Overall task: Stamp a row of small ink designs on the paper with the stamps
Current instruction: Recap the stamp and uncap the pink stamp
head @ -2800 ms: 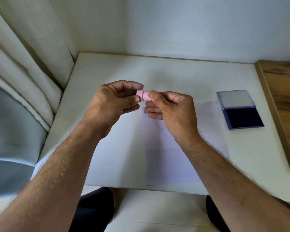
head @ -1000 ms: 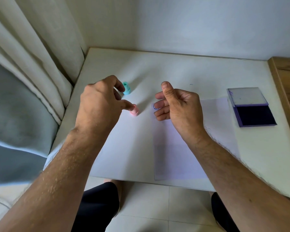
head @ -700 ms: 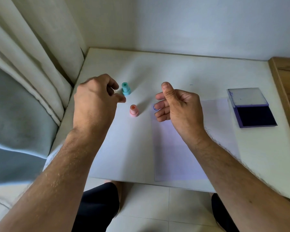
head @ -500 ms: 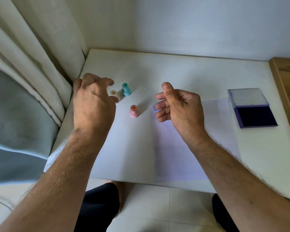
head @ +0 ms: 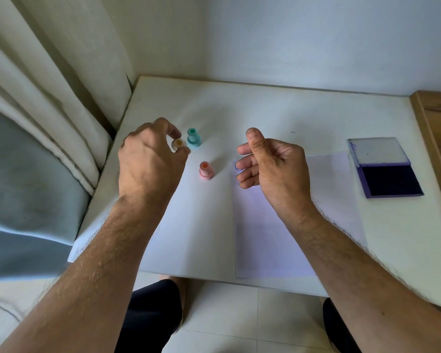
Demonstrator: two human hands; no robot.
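Note:
My left hand (head: 149,163) pinches a small cream stamp with an orange top (head: 178,143) at the left of the white table. A teal stamp (head: 193,137) stands upright just to its right. A pink stamp (head: 205,170) stands nearer me, between my hands. My right hand (head: 273,169) hovers over the top left corner of the white paper (head: 273,240), fingers loosely curled, thumb up, holding nothing. One blue stamped mark (head: 237,166) shows on the paper beside its fingertips.
An open purple ink pad (head: 385,171) lies right of the paper, its lid folded back. A wooden surface (head: 438,128) borders the table (head: 239,108) on the right. Curtains (head: 49,85) hang along the left edge, walls stand behind.
My left hand set the pink stamp upright on the table, moved left and closed its fingers on the cream stamp. My right hand let go of the pink stamp and stayed over the paper.

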